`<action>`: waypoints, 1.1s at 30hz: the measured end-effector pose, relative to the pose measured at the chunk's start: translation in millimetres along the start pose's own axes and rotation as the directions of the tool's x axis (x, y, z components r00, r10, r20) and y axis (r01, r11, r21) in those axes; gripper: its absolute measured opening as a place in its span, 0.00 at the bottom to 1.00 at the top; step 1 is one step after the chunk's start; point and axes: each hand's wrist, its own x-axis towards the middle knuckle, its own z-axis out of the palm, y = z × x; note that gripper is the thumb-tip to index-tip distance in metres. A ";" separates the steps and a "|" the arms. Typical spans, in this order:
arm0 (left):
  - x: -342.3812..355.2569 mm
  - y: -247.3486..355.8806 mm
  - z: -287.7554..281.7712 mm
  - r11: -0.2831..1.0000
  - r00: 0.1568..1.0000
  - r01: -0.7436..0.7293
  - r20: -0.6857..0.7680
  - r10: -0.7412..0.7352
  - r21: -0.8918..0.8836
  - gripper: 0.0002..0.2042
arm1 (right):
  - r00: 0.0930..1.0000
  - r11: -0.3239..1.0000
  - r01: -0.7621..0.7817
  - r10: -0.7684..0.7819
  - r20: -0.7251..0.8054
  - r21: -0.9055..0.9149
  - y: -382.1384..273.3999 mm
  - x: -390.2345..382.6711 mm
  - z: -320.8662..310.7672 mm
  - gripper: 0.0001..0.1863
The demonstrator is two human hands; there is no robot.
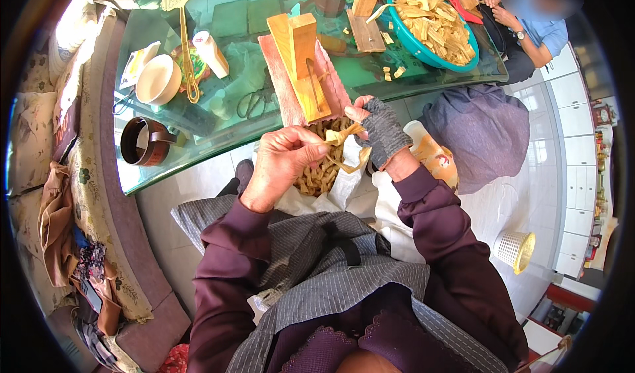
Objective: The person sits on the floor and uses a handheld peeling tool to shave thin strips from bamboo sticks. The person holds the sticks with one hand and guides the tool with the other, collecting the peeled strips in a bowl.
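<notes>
Between my hands is a flat, yellowish dried strip, bent into a knot-like fold with a loose end hanging down. My left hand pinches its left side between thumb and fingers. On the right, my right hand, wrapped in a grey covering over palm and wrist, has its fingertips closed on the other end. Just beyond stands a wooden block stand with a thin metal piece on its face, resting on a pink cloth. Below my hands, a white bag holds many small folded pieces.
The glass table carries a teal basin of strips, a second wooden stand, scissors, a bowl, a mug and a fly swatter. Another person sits far right. A white basket stands on the floor.
</notes>
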 end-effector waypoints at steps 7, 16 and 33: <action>-2.1 -1.0 8.6 0.442 0.852 -0.374 0.113 0.512 0.815 0.18 | 0.973 0.899 0.232 -0.221 0.073 -0.371 18.4 -3.5 20.5 0.10; 13.7 -10.9 -3.9 0.161 0.794 -0.462 0.326 0.512 0.872 0.17 | 0.906 0.965 -0.238 0.262 0.333 -0.111 12.3 -28.0 20.7 0.12; 45.9 -1.3 -18.0 0.988 0.993 -0.101 -0.073 0.093 -0.114 0.08 | 0.868 0.597 0.471 -0.445 0.220 -0.650 -20.4 21.6 18.9 0.13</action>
